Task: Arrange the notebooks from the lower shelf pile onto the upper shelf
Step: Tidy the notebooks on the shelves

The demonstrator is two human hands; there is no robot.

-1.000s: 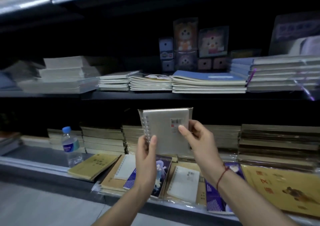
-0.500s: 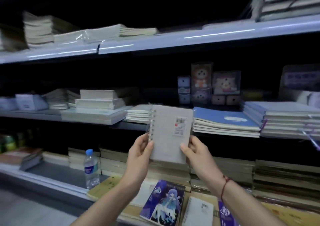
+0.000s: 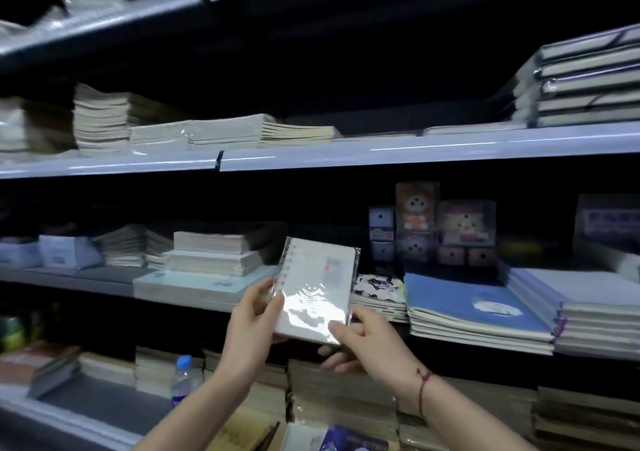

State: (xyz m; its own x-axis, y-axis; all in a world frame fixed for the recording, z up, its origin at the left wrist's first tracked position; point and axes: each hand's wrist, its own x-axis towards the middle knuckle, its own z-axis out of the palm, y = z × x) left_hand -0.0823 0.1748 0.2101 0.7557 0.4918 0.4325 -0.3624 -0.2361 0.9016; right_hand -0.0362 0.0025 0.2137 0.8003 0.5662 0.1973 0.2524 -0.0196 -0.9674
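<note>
A small white spiral notebook (image 3: 320, 284) in shiny plastic wrap is held upright in front of the middle shelf (image 3: 79, 279). My left hand (image 3: 254, 315) grips its lower left edge by the spiral. My right hand (image 3: 360, 341) pinches its lower right corner, thumb on the front. Below, the lower shelf pile (image 3: 332, 405) of brownish notebooks lies in stacks. The upper shelf (image 3: 381, 151) runs across above, bearing stacks of pale notebooks (image 3: 228, 132) at the left and a bare stretch right of centre.
A water bottle (image 3: 181, 379) stands on the lower shelf at the left. Blue notebooks (image 3: 474, 308) and cartoon boxes (image 3: 417, 208) fill the middle shelf's right side. Dark wrapped books (image 3: 585, 83) stack on the upper shelf's far right.
Both hands have lifted the notebook from the lower shelf level up in front of the middle shelf. The view has tilted upward, bringing the upper shelves into sight.
</note>
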